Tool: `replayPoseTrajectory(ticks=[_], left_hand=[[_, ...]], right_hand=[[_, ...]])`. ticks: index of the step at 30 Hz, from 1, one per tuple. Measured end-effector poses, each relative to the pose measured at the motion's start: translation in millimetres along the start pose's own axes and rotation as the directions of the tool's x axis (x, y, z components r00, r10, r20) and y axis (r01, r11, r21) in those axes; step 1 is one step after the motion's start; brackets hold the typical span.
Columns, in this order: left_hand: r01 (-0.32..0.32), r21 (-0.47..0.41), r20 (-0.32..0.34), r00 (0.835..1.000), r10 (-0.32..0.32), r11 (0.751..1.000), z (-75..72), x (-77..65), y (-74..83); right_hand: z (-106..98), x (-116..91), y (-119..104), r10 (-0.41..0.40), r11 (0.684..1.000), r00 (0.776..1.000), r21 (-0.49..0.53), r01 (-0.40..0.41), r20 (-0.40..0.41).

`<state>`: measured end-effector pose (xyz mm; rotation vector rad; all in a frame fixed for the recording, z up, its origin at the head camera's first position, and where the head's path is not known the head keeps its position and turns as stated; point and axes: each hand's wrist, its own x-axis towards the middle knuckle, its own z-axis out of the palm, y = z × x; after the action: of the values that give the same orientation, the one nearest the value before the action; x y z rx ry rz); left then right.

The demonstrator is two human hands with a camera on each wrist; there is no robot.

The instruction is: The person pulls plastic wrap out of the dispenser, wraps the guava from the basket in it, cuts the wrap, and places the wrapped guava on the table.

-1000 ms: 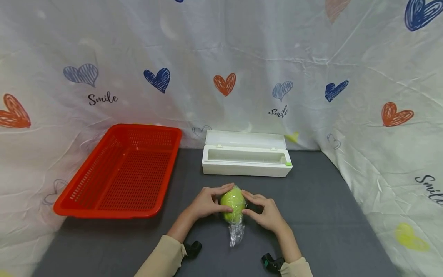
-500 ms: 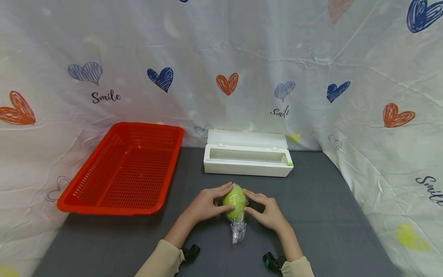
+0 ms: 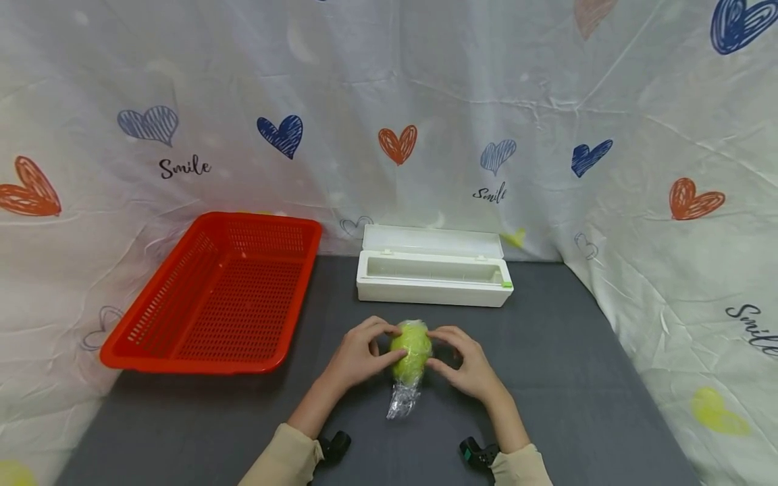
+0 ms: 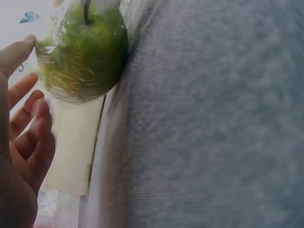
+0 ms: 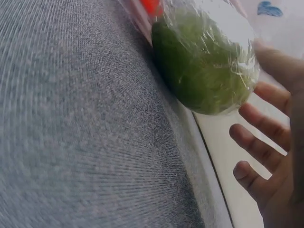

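A green apple [image 3: 411, 351] wrapped in clear plastic film lies on the grey tabletop in the head view. A crumpled tail of the film [image 3: 404, 401] sticks out towards the person. With thumb and forefinger, my left hand [image 3: 361, 354] holds the apple's left side. My right hand [image 3: 469, 363] holds its right side the same way, the other fingers loosely bent. The left wrist view shows a dark stem [image 4: 87, 12] on the wrapped apple [image 4: 88, 57]. In the right wrist view, the film on the apple [image 5: 204, 66] looks shiny and creased.
A red perforated basket [image 3: 188, 365] stands at the left. Behind the hands is a long white box [image 3: 428, 292] with its lid [image 3: 433, 241] raised and a small green part at its right end. A heart-printed cloth [image 3: 340, 88] hangs round the table's back and sides.
The film tail has swung from pointing slightly right to pointing left as the apple turned between the fingers. My left fingers have shifted a little on it; both hands stay close to it.
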<state>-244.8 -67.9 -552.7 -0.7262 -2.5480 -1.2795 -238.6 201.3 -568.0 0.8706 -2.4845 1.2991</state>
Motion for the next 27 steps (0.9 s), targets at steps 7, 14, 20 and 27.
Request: replayPoseTrajectory(ticks=[7, 14, 20, 27], left_hand=[[-0.033, 0.032, 0.044, 0.999, 0.032, 0.999, -11.9, 5.5, 4.0], [-0.042, 0.059, 0.156, 0.987, 0.033, 0.997, -23.9, 6.7, 10.8], [-0.053, 0.138, 0.211, 0.977, 0.022, 0.989, -33.8, 9.3, 13.4], [-0.055, 0.188, 0.191, 0.982, 0.019, 0.981, -42.0, 13.9, 13.0]], right_hand=[[1.0, 3.7, 0.8, -0.048, 0.999, 0.998, -0.026, 0.046, -0.044], [1.0, 3.3, 2.5, -0.036, 0.999, 0.999, -0.036, 0.035, -0.017], [-0.2, 2.8, 1.8, 0.008, 1.0, 1.0, -0.014, -0.008, -0.003], [-0.5, 5.8, 0.7, -0.032, 0.999, 0.996, -0.022, 0.03, -0.089]])
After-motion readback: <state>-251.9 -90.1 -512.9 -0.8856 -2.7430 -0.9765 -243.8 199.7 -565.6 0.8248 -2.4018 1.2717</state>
